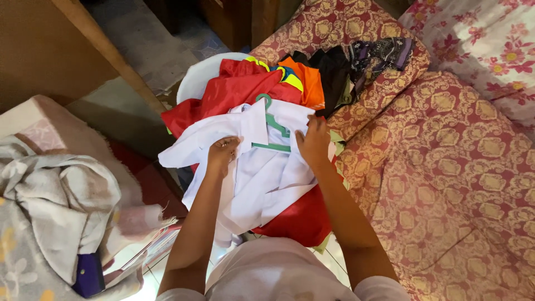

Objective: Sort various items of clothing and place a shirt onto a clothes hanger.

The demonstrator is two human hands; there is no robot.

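Both hands on white shirt (262,178) with green hanger (273,131) inside: left hand (223,153) pinching collar, right hand (313,142) gripping shoulder; heaped clothes (245,83) beneath unsorted

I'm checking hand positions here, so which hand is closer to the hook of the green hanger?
Right. The right hand grips the white shirt just right of the green hanger, slightly below its hook. The left hand holds the collar farther down on the left.

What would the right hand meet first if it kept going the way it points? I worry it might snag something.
The right hand points up the pile, fingers on the white shirt. Straight on, it would likely meet the black cloth first, just past the shirt's edge, though depth is unclear.
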